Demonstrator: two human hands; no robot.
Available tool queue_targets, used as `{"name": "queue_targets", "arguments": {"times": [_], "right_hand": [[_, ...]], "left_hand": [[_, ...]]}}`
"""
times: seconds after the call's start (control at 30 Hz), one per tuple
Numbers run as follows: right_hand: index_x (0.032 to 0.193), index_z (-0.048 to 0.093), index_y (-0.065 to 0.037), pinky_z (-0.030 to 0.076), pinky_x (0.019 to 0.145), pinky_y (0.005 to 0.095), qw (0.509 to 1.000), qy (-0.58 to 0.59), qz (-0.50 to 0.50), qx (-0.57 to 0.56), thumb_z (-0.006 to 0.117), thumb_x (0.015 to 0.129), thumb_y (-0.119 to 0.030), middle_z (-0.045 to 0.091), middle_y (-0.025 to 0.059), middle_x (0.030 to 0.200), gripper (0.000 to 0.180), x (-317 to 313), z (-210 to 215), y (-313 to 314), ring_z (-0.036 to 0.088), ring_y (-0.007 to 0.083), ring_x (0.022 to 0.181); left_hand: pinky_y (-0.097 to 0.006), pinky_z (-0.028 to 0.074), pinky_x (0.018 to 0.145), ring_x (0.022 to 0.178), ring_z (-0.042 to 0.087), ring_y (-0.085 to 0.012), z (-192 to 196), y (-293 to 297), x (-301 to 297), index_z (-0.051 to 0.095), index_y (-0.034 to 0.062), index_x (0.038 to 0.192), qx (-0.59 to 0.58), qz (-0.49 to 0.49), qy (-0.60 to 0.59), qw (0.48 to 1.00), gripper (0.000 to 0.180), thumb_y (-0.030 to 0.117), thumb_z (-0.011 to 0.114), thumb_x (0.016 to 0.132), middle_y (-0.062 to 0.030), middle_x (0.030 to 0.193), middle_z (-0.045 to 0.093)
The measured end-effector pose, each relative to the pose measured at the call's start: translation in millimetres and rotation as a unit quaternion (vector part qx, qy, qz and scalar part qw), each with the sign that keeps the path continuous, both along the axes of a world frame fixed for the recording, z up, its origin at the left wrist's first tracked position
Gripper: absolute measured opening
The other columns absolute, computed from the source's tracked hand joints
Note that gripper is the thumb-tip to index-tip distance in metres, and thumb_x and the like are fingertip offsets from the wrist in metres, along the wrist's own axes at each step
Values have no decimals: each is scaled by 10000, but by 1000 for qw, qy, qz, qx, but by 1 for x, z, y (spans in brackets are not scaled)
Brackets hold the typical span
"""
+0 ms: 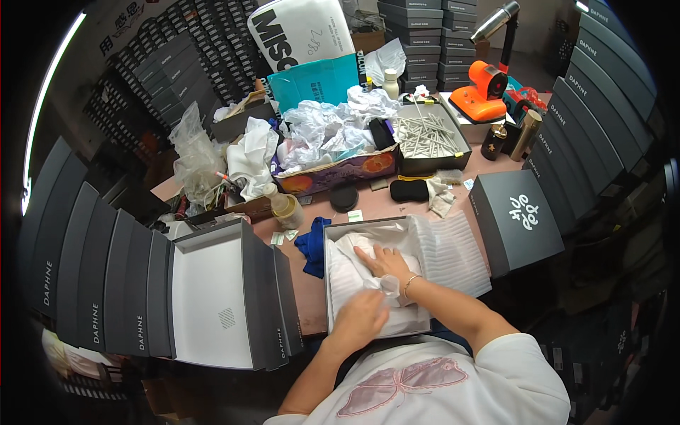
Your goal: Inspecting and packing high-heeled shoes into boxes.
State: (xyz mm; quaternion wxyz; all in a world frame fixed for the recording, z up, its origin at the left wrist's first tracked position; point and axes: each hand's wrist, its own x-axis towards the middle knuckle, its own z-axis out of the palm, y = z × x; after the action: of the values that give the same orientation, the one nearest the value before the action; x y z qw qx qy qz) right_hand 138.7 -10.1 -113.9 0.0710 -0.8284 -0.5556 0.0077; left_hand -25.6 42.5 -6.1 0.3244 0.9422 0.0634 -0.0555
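Two hands in the open grey box [333, 283] at the near edge of the surface [382, 205]. Left hand [361, 316] curled, pinching white tissue [386, 285]; right hand [386, 261] flat, fingers spread, pressing the tissue down. One white foam sheet [453, 251] hangs over the box's right wall. One grey lid [516, 219] with white lettering lies right of it. One open lid [212, 301] left, white inside, fronting a row of grey boxes. Blue cloth [312, 244] just left. Farther: one orange carton [333, 173] of crumpled paper, one grey tray [428, 138] of sticks, one orange tool [485, 92].
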Motion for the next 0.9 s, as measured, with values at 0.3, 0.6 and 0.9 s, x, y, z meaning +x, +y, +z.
{"name": "queue_targets", "arguments": {"times": [0.3, 0.6, 0.9], "right_hand": [[876, 655, -12, 501, 557, 313, 884, 463, -60, 10, 536, 884, -177, 659, 99, 726, 203, 25, 103, -141, 642, 192, 596], [1154, 595, 38, 452, 552, 278, 797, 408, -333, 295, 511, 923, -157, 625, 97, 787, 315, -6, -73, -176, 515, 159, 575], [1178, 568, 25, 462, 850, 351, 975, 148, 156, 44, 544, 900, -180, 569, 200, 1118, 346, -25, 27, -21, 538, 291, 1008]], "left_hand": [[-558, 286, 1064, 1072, 557, -312, -112, 11, 26, 690, -7, 915, 211, -94, -36, 972, 272, 212, 550, 835, -162, 1086, 627], [-531, 318, 1065, 1086, 588, -288, -75, 12, 30, 672, -24, 974, 70, -25, -63, 995, 265, 192, 590, 845, -172, 990, 673], [-464, 394, 1038, 1213, 501, -404, 52, -36, -24, 528, -26, 1281, -115, -28, -331, 936, 476, 219, 637, 888, -238, 1350, 485]]}}
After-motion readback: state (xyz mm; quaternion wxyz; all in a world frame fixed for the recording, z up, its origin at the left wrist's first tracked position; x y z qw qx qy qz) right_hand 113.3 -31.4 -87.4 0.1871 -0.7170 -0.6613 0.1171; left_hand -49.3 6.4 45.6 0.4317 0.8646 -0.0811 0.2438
